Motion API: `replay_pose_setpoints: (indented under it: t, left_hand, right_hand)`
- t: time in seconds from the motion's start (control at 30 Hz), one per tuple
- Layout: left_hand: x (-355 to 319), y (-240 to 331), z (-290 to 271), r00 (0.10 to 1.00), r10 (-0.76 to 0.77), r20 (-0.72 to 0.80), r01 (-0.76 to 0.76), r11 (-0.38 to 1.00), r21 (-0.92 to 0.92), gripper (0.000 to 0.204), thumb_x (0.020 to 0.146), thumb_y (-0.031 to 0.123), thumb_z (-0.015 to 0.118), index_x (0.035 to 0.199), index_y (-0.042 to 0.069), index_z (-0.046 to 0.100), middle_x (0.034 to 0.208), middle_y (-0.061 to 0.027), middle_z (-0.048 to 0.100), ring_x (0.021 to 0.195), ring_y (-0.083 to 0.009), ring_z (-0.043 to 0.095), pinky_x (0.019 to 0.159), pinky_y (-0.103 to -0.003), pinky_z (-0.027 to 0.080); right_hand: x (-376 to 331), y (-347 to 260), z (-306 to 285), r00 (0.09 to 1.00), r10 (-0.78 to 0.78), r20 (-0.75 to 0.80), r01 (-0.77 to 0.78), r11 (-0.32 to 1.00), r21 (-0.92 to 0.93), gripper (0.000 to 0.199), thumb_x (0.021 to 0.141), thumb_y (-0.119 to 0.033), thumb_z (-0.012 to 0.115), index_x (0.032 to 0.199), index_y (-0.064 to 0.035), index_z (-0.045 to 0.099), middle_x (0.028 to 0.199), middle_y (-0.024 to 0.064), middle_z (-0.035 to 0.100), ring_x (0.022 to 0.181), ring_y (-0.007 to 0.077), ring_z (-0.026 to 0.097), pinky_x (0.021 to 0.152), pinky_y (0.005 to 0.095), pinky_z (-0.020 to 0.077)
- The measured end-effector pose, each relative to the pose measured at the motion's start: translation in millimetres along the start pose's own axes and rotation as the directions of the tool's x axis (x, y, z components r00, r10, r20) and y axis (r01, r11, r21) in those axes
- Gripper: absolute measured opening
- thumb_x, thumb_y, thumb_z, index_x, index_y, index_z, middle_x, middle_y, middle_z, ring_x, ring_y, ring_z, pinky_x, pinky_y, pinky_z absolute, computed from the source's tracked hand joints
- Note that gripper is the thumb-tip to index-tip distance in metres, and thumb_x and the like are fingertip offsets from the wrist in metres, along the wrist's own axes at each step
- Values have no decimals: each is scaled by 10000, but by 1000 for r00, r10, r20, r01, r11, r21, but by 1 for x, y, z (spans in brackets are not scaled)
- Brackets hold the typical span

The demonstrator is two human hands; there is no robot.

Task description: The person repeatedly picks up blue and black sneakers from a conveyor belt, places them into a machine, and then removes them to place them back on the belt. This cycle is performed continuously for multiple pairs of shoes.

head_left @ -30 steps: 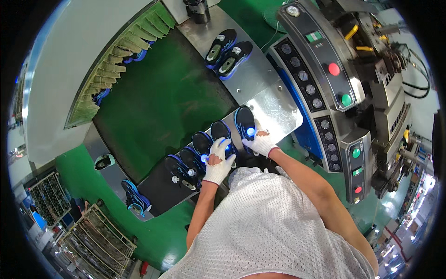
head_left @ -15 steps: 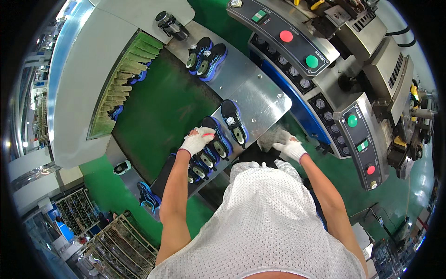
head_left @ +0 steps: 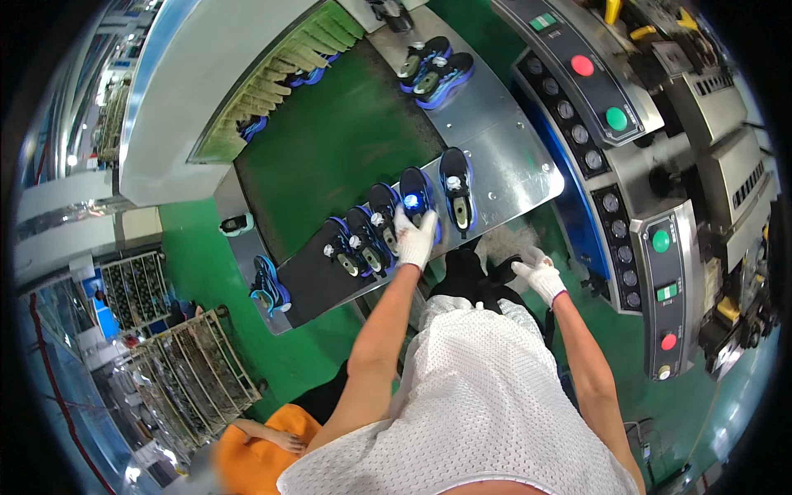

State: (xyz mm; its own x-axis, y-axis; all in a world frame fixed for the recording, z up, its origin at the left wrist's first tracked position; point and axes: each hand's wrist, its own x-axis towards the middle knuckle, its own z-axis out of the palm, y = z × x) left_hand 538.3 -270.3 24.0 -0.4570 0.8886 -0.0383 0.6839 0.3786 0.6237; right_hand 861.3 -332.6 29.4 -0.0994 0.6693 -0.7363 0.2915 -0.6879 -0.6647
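Note:
My left hand (head_left: 415, 238), in a white knit glove, reaches over the near end of a black and blue sneaker (head_left: 419, 186). Its thumb and fingers are spread at the shoe's opening, and a bright blue glow lies on the pale stuffing there. Whether the fingers press on the shoe is unclear. On its right lies another sneaker (head_left: 457, 186); several more sneakers (head_left: 364, 233) stand in a row to its left. My right hand (head_left: 542, 277), gloved too, hangs off the table's near edge with its fingers apart and nothing in it.
A metal table (head_left: 495, 157) borders a green conveyor belt (head_left: 338, 140). A pair of sneakers (head_left: 444, 78) stands farther along the table. The belt runs under a green strip curtain (head_left: 285, 78). At the right is a machine with buttons and gauges (head_left: 615, 190). A person in orange (head_left: 260, 454) is at lower left.
The view has shifted, so the table appears farther left and tilted. My left hand has moved onto the second sneaker from the right. An orange-clothed person has come into view.

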Motion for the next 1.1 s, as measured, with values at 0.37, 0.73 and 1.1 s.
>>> replay_pose_setpoints:
  t: [0.37,0.73,1.1]
  left_hand:
    - [-2,26,29,966,-81,246,100,993,-68,816,829,347,772,1457,-15,399,1287,-297,608,1158,-465,627,993,-507,497]
    - [4,15,-62,844,50,533,122,952,-281,571,946,278,691,1413,-1,519,1370,-219,605,1244,-353,621,1050,-410,486]
    - [13,-57,-187,946,315,80,-325,900,290,503,769,78,807,1239,146,642,1338,-103,597,1354,-364,483,1078,-521,441]
  right_hand:
    - [77,-149,66,985,-169,24,146,761,-632,945,859,-503,745,1519,62,372,1407,305,576,1334,392,563,1099,434,458]
    - [114,-127,87,966,-248,-77,127,710,-693,991,878,-567,703,1467,141,335,1247,368,632,1203,466,625,1022,480,489]
    - [77,-114,60,967,-255,-15,211,828,-520,838,917,-393,736,1546,8,354,1453,285,545,1362,376,540,1106,420,449]
